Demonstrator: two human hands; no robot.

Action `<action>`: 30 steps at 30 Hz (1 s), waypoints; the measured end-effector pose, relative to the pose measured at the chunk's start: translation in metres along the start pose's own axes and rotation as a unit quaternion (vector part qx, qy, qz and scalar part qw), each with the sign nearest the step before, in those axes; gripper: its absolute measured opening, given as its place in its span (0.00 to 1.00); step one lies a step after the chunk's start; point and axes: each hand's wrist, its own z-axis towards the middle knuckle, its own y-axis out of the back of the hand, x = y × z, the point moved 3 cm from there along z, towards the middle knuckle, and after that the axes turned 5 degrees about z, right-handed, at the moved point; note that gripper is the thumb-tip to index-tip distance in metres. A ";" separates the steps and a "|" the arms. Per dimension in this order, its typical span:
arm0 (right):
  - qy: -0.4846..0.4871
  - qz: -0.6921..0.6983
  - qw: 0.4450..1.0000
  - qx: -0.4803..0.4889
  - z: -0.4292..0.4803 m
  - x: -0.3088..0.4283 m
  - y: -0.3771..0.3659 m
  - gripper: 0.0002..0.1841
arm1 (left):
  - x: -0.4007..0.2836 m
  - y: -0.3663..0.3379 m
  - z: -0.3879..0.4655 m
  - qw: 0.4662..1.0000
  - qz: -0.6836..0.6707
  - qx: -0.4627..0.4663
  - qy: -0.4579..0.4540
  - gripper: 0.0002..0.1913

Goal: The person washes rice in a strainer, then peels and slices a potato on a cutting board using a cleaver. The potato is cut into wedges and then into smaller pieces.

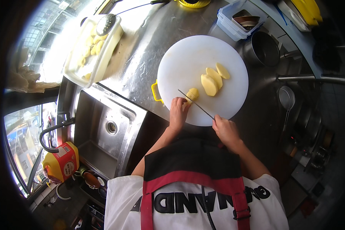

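My left hand (178, 113) steadies a cut piece of peeled potato (193, 93) near the front left of a round white cutting board (184, 60). In my right hand (226, 129) is the handle of a kitchen knife (201, 108). Its blade, seen nearly edge-on, slants up and left across the potato piece, close to my left fingertips. How deep the edge sits cannot be seen. Farther back on the board lie three flat potato slices (209, 85) in a slanting row. A yellow handle (154, 91) sticks out past the board's left edge.
Back left, a white plastic tub (107, 61) holds several peeled potatoes, with a skimmer (106, 24) over its rim. A steel sink (103, 138) lies left, beside a yellow jug (61, 162). A clear container (227, 27) and a dark pot (261, 49) stand back right.
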 end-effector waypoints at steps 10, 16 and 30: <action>-0.060 0.126 0.986 -0.087 0.004 0.006 0.024 0.09 | -0.002 -0.005 0.032 0.997 0.043 0.067 0.002 0.16; -0.139 0.206 0.949 -0.193 -0.019 -0.008 0.068 0.10 | -0.057 -0.030 0.071 0.885 0.285 0.107 -0.351 0.28; -0.076 0.138 0.987 -0.019 -0.044 -0.011 0.015 0.12 | -0.005 0.076 0.142 0.980 -0.168 -0.091 0.054 0.30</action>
